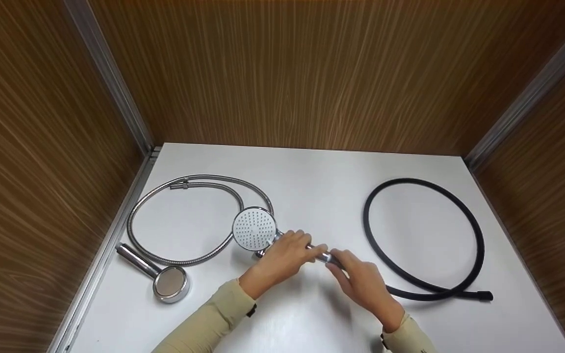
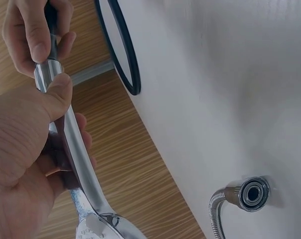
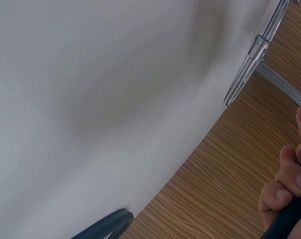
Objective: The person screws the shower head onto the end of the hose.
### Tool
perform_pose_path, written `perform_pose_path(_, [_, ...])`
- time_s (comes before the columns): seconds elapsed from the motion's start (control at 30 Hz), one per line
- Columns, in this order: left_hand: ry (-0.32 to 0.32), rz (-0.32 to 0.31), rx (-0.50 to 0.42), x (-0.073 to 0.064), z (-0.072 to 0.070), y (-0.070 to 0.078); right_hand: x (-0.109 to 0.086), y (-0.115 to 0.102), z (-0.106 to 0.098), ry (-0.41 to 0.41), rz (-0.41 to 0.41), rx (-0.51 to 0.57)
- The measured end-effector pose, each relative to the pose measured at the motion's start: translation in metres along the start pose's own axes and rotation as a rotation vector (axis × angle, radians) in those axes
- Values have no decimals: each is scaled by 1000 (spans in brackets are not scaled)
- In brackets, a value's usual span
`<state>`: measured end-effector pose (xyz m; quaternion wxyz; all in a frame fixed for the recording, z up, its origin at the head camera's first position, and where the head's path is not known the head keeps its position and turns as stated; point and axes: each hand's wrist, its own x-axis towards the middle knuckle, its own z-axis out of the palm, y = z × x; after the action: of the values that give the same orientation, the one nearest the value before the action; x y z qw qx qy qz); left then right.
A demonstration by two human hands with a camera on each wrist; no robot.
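Note:
A chrome shower head (image 1: 254,229) with a round white spray face is gripped round its handle by my left hand (image 1: 282,255). At the handle's lower end my right hand (image 1: 363,284) pinches the end of a black shower hose (image 1: 481,240). In the left wrist view the handle (image 2: 83,159) runs through the left hand (image 2: 21,144), and the hose end meets it in line, with the right fingers round the joint. The right wrist view catches the right hand (image 3: 285,189) at its edge, curled round the black hose (image 3: 285,221).
A coiled metal shower hose (image 1: 133,211) lies at the left, one open end fitting (image 2: 254,193) facing up near the shower head. A second shower head (image 1: 170,284) lies front left. The white table (image 1: 321,181) is enclosed by wood-grain panels (image 1: 302,73) at back and sides.

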<state>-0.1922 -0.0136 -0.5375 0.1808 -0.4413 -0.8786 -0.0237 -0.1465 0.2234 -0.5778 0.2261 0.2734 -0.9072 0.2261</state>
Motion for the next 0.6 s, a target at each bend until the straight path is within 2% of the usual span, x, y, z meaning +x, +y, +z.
perform_pose_path(0.27, [5, 6, 12, -1, 1, 0, 0, -2, 0, -24, 14, -17])
perform_pose_path(0.6, [1, -7, 17, 2, -1, 0, 2, -4, -1, -33, 89, -4])
